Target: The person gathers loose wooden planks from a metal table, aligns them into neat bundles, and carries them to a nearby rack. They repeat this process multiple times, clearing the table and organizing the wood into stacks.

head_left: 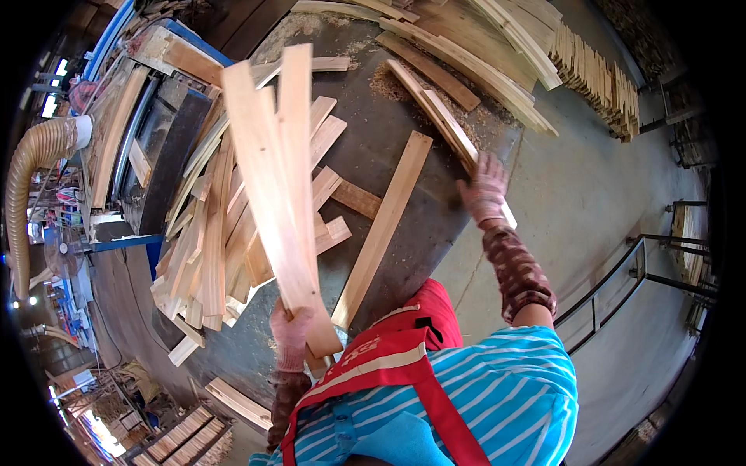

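My left hand, in a pale pinkish glove, grips the near end of a few long, light wooden boards. These boards tilt up and fan apart toward their far ends, over a loose heap of boards. At the right edge of the dark table, my right hand, gloved as well, is closed over narrow wooden strips. One strip end sticks out past its wrist side. Between the two hands, a single plank lies at a slant on the table.
A machine with a dark bed stands at the left, beside a ribbed tan hose. More planks and sawdust lie at the table's far end. Stacked strips are at the far right, and a black metal rail is nearer.
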The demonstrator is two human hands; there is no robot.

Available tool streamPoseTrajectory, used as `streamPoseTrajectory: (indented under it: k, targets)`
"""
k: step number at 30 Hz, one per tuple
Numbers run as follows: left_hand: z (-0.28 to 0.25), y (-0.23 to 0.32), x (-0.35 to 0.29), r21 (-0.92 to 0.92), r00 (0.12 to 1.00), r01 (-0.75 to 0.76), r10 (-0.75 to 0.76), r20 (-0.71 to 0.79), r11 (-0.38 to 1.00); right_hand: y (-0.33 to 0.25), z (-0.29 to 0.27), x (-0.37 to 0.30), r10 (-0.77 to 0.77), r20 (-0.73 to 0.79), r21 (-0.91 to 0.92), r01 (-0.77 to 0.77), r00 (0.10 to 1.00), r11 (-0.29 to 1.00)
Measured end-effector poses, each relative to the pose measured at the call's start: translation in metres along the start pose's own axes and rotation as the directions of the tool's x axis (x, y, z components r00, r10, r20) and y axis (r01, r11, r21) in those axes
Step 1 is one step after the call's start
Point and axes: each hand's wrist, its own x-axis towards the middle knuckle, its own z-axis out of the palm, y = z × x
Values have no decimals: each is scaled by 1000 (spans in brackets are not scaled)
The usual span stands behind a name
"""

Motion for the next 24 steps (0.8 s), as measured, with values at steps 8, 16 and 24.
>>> streamPoseTrajectory:
  k: [8, 16, 24]
  targets:
    - [-3, 34, -33, -20, 979, -101, 95, -179, 995, -116, 79, 19, -881, 107, 21, 885, 461, 465]
    - [-21, 60, -41, -117, 890, -242, 172, -423, 963, -125, 1, 80, -899, -94, -98, 894, 428, 437]
    - [-36, 20, -29, -607, 976, -75, -67, -207, 791, 31, -110, 78, -599, 88, -80, 605, 796, 792]
